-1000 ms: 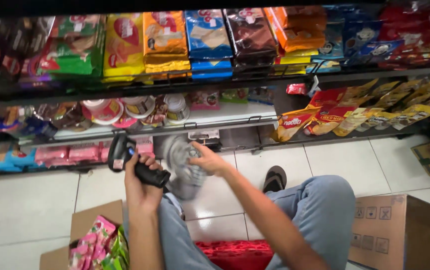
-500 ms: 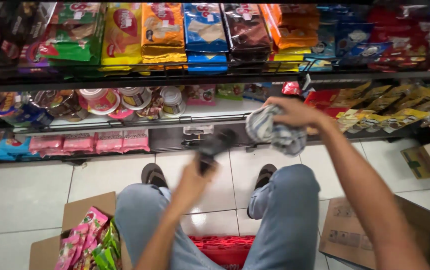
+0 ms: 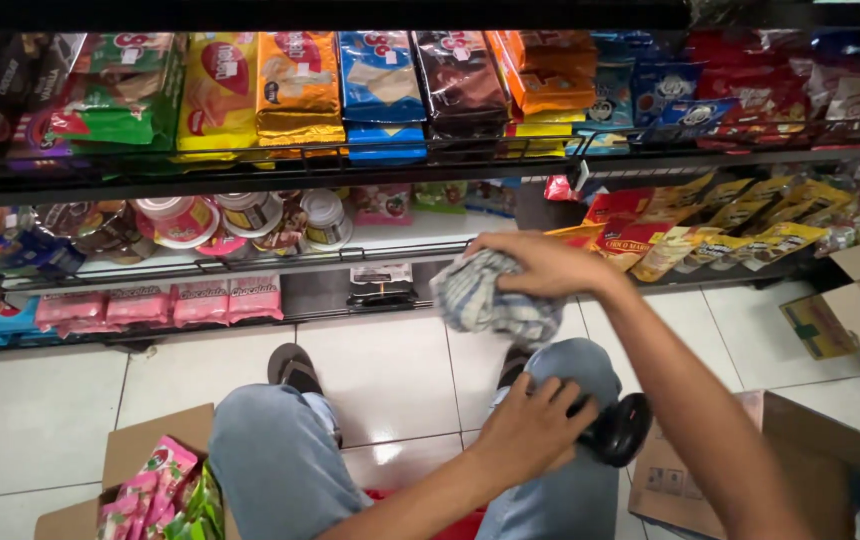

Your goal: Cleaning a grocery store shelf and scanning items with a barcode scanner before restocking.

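Lowered since the earlier frame, the left hand (image 3: 530, 430) now rests on the right denim knee, grip clenched around a black plastic handheld device (image 3: 618, 428). Metal wire shelving (image 3: 280, 165) carries glossy foil packets. Right hand (image 3: 540, 265) grasps a crumpled striped grey cloth (image 3: 490, 300) near the lower shelf edge.

shelves (image 3: 250, 265): snack packs (image 3: 295, 85) | floor (image 3: 390, 370): cardboard boxes (image 3: 140, 450)
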